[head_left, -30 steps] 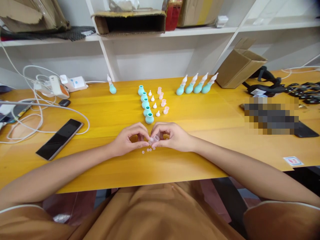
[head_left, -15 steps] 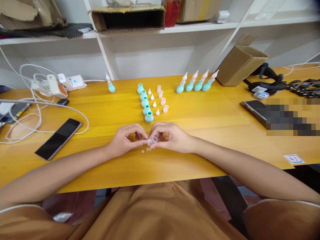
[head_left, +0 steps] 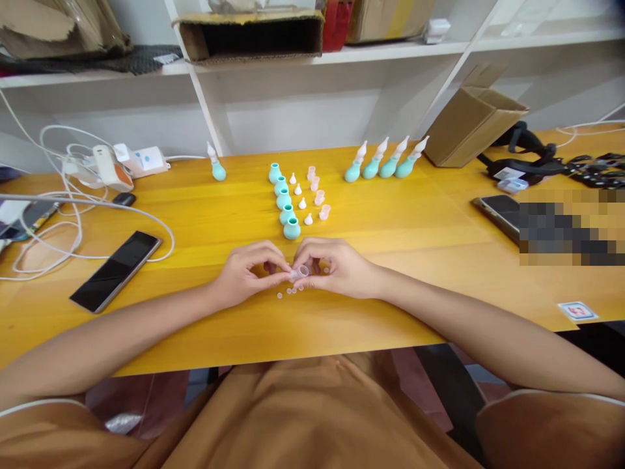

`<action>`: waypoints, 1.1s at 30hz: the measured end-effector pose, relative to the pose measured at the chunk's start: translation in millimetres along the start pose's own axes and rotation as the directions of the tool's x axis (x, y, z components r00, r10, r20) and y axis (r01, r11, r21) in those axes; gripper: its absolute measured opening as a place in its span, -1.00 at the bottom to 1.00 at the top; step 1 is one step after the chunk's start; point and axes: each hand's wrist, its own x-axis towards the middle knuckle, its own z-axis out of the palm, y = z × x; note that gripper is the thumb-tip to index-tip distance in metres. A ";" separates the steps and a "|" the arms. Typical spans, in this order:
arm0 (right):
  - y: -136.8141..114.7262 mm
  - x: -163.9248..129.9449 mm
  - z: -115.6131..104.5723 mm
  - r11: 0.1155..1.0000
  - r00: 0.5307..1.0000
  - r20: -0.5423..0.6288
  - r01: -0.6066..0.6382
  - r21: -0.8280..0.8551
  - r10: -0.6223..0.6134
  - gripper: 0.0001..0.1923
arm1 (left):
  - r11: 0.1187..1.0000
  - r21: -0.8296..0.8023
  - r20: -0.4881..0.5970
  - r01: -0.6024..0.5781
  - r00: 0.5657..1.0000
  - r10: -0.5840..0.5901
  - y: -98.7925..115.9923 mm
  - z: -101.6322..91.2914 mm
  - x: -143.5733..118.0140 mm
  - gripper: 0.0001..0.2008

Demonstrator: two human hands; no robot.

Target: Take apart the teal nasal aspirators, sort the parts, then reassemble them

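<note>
Over the table's near middle, my left hand (head_left: 254,272) and my right hand (head_left: 339,268) meet fingertip to fingertip. Between them is a small translucent pinkish connector (head_left: 303,271), its wide round opening tilted towards me. My right thumb and fingers grip its side, while the left thumb and forefinger pinch its narrow left end; whether a tiny part is also in that pinch is hidden. Several small clear discs (head_left: 290,291) lie just below my fingers. Beyond the hands stand a column of open teal bulbs (head_left: 291,228), white cone tips (head_left: 308,219) and pink connectors (head_left: 325,212).
Several assembled teal nasal aspirators (head_left: 403,166) stand at back right, and one aspirator (head_left: 218,168) at back left. A phone (head_left: 116,270) and white cables (head_left: 73,215) lie left. On the right are another phone (head_left: 502,212), an open carton (head_left: 469,133) and black straps (head_left: 522,163).
My fingers have shifted very slightly around the connector, and both hands stay in the same place. The view has moved a touch; nothing on the table has been displaced.
</note>
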 end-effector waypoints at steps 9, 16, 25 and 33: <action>-5.4 -4.1 0.1 0.987 0.997 0.004 0.071 -0.145 -0.071 -0.87 | 0.969 -0.189 0.152 0.162 0.979 -0.134 -4.9 -3.0 2.2 -0.84; -8.3 -6.7 0.8 0.974 0.992 0.032 0.129 -0.186 -0.125 -0.92 | 0.958 -0.220 0.169 0.184 0.974 -0.149 -6.2 -1.0 0.8 -0.82; -6.1 -8.8 -0.5 0.969 0.984 0.090 0.168 -0.183 -0.154 -0.89 | 0.940 -0.237 0.196 0.247 0.959 -0.203 -6.5 -1.2 -0.2 -0.78; -6.6 -7.6 0.3 0.977 0.984 0.033 0.176 -0.120 -0.174 -0.90 | 0.924 -0.284 0.159 0.256 0.963 -0.218 -6.7 -2.0 0.8 -0.75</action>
